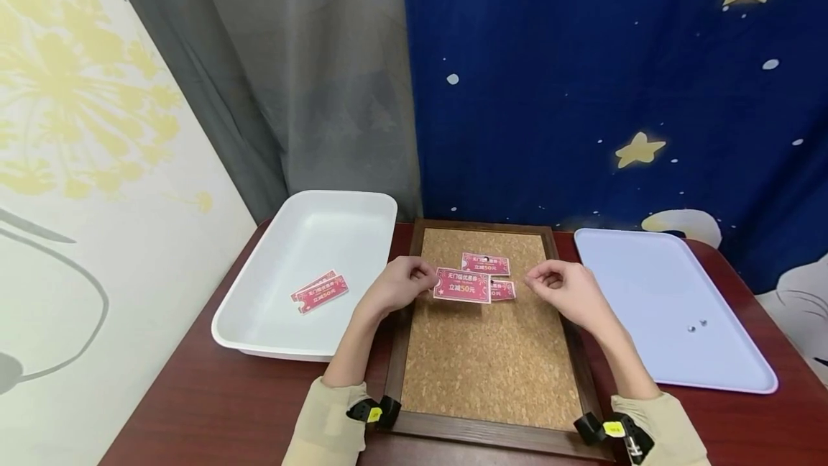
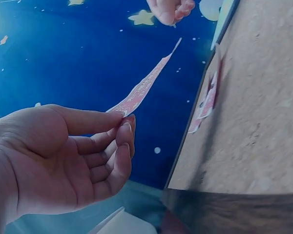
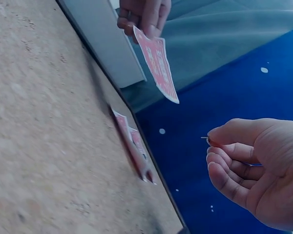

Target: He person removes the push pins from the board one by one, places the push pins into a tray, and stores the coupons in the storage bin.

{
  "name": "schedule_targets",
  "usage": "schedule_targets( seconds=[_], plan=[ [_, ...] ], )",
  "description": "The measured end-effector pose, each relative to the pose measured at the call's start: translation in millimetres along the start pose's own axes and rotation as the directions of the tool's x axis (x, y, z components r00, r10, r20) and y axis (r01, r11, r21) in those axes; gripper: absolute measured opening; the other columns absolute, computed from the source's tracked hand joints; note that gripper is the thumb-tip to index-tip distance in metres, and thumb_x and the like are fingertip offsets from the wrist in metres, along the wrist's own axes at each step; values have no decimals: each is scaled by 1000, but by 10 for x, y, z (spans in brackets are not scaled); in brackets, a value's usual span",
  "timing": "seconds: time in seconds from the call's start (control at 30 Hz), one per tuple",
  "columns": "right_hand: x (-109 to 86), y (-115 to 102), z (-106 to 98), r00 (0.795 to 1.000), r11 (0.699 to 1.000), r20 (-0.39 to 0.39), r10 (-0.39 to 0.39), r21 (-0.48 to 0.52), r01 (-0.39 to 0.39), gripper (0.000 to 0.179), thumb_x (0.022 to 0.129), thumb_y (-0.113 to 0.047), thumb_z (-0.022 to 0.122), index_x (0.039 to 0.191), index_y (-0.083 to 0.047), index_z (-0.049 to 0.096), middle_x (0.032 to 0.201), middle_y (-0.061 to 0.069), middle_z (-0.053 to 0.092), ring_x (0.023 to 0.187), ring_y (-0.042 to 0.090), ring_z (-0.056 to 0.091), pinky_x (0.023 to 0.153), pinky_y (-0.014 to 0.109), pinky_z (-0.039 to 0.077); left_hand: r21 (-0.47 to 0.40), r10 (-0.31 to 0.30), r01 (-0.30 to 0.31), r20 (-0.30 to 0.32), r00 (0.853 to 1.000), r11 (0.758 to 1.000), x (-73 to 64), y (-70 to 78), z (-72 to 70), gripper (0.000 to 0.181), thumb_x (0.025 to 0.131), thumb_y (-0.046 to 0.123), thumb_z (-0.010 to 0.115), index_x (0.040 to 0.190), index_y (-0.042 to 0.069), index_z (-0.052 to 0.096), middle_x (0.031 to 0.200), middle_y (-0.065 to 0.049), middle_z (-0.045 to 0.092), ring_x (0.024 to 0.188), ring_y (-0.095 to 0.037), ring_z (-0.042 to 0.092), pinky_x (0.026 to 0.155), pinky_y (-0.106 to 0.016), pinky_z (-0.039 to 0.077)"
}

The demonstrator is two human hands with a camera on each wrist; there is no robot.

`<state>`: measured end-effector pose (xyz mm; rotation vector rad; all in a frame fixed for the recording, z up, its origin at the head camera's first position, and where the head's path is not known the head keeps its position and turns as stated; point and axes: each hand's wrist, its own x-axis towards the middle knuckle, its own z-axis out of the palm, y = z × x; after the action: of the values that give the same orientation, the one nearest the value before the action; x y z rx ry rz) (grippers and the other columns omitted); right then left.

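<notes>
Pinching the coupon by its left end with the left hand, over the cork board toward its far edge; with the right hand, apparently a pin. Likely light, bendy, easily torn: best gripped by short ends.

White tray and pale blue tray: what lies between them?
The framed corkboard, two coupons on it; the left hand holds another coupon above. The head view shows this.

We hold both arms forward, our left hand and right hand nearly level and apart, each with its thumb and curled fingers drawn together in a pinch.
</notes>
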<state>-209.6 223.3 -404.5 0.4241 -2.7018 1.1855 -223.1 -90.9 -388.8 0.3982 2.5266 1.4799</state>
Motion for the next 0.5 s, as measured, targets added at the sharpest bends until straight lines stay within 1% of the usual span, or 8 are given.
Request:
schedule_targets(
  seconds=[0.13, 0.23, 0.37, 0.5],
  plan=[
    [-42, 29, -82, 1000, 1000, -21, 1, -5, -1, 8, 92, -14, 74, 92, -6, 74, 82, 2, 71, 71, 8, 65, 65, 20, 51, -34, 7, -7, -3, 1000, 999, -39, 19, -68, 10, 97, 6, 64, 97, -3, 69, 87, -20, 68, 72, -19, 60, 69, -32, 50],
    [-85, 51, -153, 999, 1000, -35, 6, -26, -7, 11, 93, -15, 74, 93, -5, 74, 82, 3, 71, 72, 8, 65, 65, 20, 51, -53, 1, -1, -4, 1000, 999, -76, 31, -133, 11, 97, 7, 64, 100, -4, 68, 90, -20, 68, 73, -17, 62, 75, -40, 54],
    [-154, 94, -256, 999, 999, -49, 14, -51, -17, 13, 94, -18, 73, 94, -5, 74, 83, 3, 71, 72, 8, 65, 64, 20, 51, -54, -16, 15, -24, 1000, 998, -123, 20, -226, 11, 97, 8, 65, 101, -2, 68, 88, -14, 68, 75, -20, 64, 80, -47, 53],
    [-236, 166, -354, 998, 998, -65, 18, -57, -22, 13, 94, -20, 73, 93, -7, 74, 84, 3, 72, 71, 6, 65, 63, 20, 51, -56, -31, 28, -48, 998, 998, -163, -13, -308, 11, 97, 9, 66, 101, -1, 68, 86, -8, 68, 79, -26, 65, 80, -50, 53]
  ],
)
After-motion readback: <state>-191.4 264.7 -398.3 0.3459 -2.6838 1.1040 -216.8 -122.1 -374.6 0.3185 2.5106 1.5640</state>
